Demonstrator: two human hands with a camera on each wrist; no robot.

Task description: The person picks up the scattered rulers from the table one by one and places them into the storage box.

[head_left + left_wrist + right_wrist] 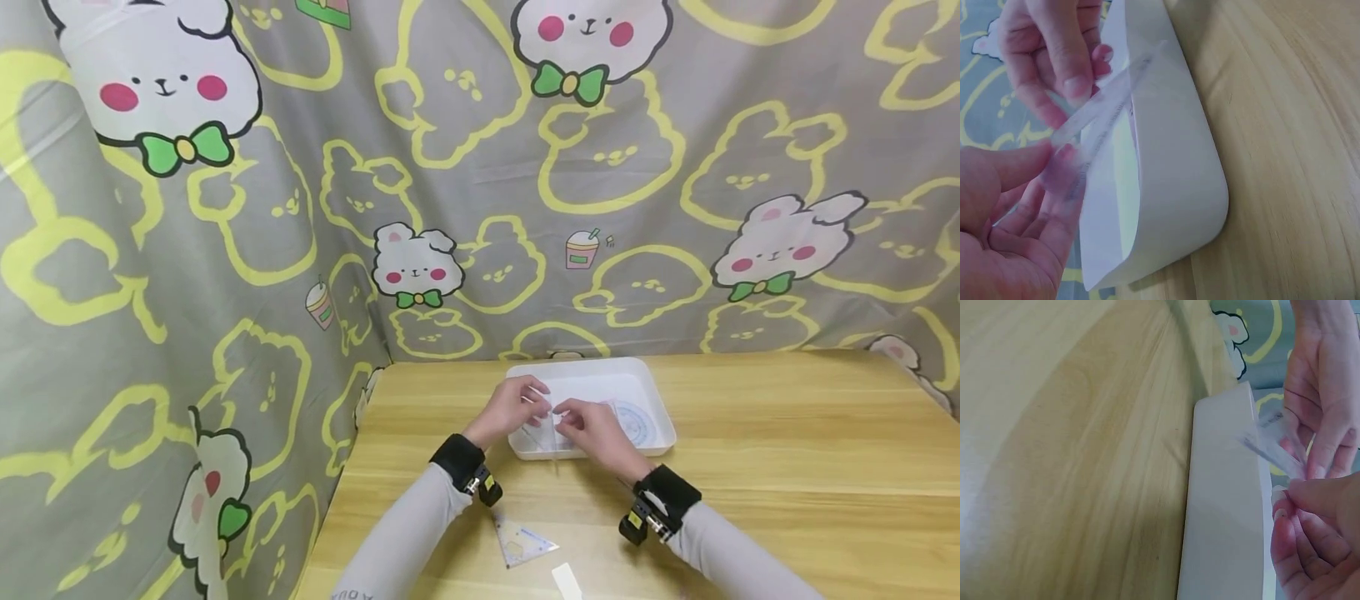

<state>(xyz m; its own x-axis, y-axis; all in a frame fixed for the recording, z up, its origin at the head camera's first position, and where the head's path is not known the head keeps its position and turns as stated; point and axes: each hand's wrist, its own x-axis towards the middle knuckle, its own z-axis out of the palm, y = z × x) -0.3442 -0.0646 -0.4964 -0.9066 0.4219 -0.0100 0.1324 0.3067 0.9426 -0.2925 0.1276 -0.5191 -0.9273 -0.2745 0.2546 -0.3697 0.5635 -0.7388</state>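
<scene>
Over the white tray (pixel 660 408), my left hand (pixel 517 407) pinches a clear plastic set square (pixel 1107 125) between thumb and fingers. It tilts with a narrow corner pointing out past the tray's near wall, and dark markings run along one side. Close by, my right hand (pixel 596 429) has thumb and fingertips drawn together at the set square's edge, seemingly pinching it; their exact contact is partly hidden. In the tray, a round-edged clear protractor (pixel 636 423) with blue markings lies to the right of the hands.
Another clear set square (pixel 521 543) lies on the wooden table (pixel 787 467) between the forearms. A small white rectangular piece (pixel 567 582) is near the bottom edge. A patterned grey curtain (pixel 480 192) hangs behind the table and along its left side.
</scene>
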